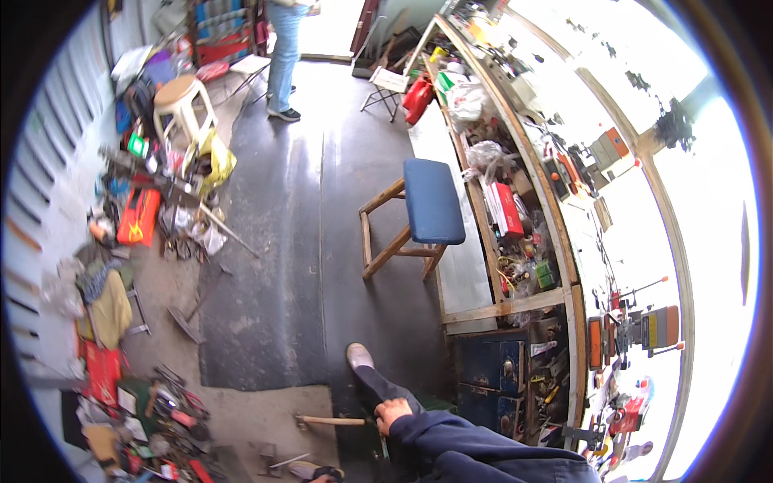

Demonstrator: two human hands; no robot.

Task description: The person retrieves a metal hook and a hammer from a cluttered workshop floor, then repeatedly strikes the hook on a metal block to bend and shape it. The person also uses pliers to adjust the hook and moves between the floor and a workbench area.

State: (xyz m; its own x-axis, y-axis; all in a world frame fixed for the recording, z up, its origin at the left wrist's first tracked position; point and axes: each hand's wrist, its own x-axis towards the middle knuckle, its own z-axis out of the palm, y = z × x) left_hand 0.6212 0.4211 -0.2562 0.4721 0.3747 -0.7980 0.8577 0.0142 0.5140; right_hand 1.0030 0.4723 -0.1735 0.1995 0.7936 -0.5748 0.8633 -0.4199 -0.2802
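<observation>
My right hand (393,414) is beside my bent knee, its fingers curled around the near end of a hammer (334,420). The hammer's pale wooden handle points left, with its small metal head at the far end. Only a sliver of my left hand (322,478) shows at the lower edge, beside my shoe (304,468); its fingers are mostly cut off. Close to it stands a small metal block (269,457) on the floor, with a thin light rod (288,461) beside it.
A blue-topped wooden stool (435,201) stands ahead. Shelving (515,309) crowded with tools and bags lines the right. Along the left lie a beige plastic stool (181,95), a red-orange box (138,216) and loose tools. A person in jeans (283,56) stands at the far end.
</observation>
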